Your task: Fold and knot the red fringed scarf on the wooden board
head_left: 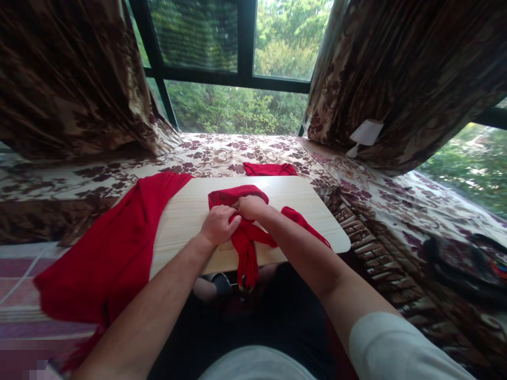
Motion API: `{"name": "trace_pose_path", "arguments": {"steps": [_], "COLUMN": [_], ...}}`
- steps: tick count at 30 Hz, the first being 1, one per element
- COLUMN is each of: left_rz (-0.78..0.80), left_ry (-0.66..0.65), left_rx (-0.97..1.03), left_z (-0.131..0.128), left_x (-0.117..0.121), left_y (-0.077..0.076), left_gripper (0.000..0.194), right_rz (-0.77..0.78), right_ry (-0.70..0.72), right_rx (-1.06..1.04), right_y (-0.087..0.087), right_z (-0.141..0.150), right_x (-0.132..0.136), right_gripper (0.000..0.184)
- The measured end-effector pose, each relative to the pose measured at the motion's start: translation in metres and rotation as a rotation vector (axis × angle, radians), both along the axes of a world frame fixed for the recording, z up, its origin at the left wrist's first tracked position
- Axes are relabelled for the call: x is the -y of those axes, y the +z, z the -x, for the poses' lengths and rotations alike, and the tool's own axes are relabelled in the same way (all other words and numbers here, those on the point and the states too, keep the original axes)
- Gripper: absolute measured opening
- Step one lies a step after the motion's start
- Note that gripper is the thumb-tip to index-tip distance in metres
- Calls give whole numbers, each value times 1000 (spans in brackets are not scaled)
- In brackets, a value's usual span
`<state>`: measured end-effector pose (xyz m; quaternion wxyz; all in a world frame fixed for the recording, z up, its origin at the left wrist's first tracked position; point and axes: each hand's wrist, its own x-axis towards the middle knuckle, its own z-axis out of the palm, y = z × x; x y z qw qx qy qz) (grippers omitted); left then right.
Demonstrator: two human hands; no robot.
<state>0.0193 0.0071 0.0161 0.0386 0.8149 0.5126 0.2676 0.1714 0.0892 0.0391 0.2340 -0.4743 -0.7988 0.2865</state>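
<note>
A red fringed scarf (pixel 245 192) lies bunched and partly looped on the pale wooden table (pixel 178 227). Its tasselled end hangs over the near edge between my knees. My left hand (pixel 219 224) rests on the near left part of the loop, fingers curled on the cloth, thumb pointing right. My right hand (pixel 251 207) is closed around the fabric inside the loop, right against the left fingertips. What lies beneath the fingers is hidden. A further red length of cloth (pixel 303 224) passes behind my right forearm; whether it belongs to the same scarf I cannot tell.
A large red cloth (pixel 119 248) drapes off the table's left side onto a striped cover (pixel 24 295). Beyond the far edge, a folded red piece (pixel 271 169) lies on the floral window seat (pixel 222 150). A small white lamp (pixel 366 133) stands at right, near dark bags (pixel 459 269).
</note>
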Motion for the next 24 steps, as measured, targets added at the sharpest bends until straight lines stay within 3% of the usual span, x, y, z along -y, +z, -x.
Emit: {"name": "trace_pose_path", "arguments": {"steps": [5, 10, 17, 20, 24], "left_rz": [-52, -207, -45, -32, -115], "left_ry": [27, 225, 85, 126, 182], "left_rx": [-26, 146, -1, -30, 66], "left_z": [-6, 0, -1, -4, -1], "left_x": [1, 1, -6, -4, -4], "left_y": [1, 2, -2, -2, -2], "left_gripper": [35, 32, 30, 29, 21], "right_rz": [-156, -346, -195, -178, -282], "right_ry": [220, 305, 263, 259, 226], "right_rx": [411, 383, 404, 457, 473], "right_y": [2, 1, 4, 8, 18], "right_z": [-5, -4, 8, 14, 11], "right_x": [2, -1, -6, -4, 2], "right_gripper": [13, 23, 72, 62, 20]}}
